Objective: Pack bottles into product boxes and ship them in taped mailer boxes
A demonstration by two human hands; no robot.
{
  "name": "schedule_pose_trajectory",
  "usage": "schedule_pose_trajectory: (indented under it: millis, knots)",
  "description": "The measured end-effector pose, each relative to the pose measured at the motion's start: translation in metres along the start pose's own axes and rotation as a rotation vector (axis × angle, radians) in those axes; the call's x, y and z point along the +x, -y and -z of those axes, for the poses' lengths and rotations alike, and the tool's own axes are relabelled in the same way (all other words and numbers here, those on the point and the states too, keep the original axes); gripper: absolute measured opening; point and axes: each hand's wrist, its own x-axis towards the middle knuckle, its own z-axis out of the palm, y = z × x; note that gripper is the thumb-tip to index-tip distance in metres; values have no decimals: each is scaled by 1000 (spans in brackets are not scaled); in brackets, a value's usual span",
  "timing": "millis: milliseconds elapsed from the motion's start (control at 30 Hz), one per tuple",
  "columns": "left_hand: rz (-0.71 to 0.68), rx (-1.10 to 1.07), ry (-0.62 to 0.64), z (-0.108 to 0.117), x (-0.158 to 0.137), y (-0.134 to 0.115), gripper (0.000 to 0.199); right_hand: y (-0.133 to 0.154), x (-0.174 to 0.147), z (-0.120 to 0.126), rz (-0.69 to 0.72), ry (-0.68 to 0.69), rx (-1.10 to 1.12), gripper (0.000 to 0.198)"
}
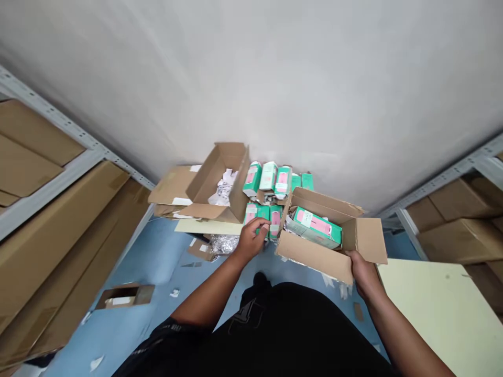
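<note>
Gripping open-flapped brown cardboard box (314,256) with fingers of right hand (363,273); curling those of left hand (250,242) closed, partly blocking green-and-pink rectangular cartons (283,182) beside paper-filled brown box (204,174).

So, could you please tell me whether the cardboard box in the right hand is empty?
No, a green-and-pink carton lies in the cardboard box the right hand holds.

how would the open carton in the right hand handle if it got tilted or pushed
The open carton would probably flex at the top, since its thin cardboard flaps stand unfastened. The green and pink box inside might slide when tilted, as there is a gap beside it. Gripped near one corner by the right hand, the carton could twist.
</note>
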Motion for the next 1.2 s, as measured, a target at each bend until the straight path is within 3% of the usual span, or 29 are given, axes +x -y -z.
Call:
schedule_pose_trajectory:
  millis: [100,167,233,300,433,567,667,900,1067,1200]
  knots:
    - [-33,145,-157,95,40,17,24,32,-13,-64,-114,24,-55,60]
    - [5,299,-162,149,81,38,25,50,-23,-98,-126,68,-90,58]
    - [92,523,22,186,129,66,31,63,-34,-124,-98,88,-110,56]
    - [265,812,358,205,175,100,44,73,-43,-143,-66,77,-117,55]
    - [445,896,599,199,225,169,76,79,-54,-166,-71,57,-164,55]
    - [501,933,728,182,222,216,110,74,-54,-173,-198,71,-266,60]
    - [458,960,755,175,219,232,112,65,-52,-175,-231,78,-283,66]
    - [421,1003,694,169,236,231,49,55,-48,-177,-181,42,-267,68]
    - [368,1018,503,190,238,209,37,59,-43,-176,-212,50,-267,67]
    - [247,968,274,223,226,170,34,62,-38,-179,-199,58,-261,64]
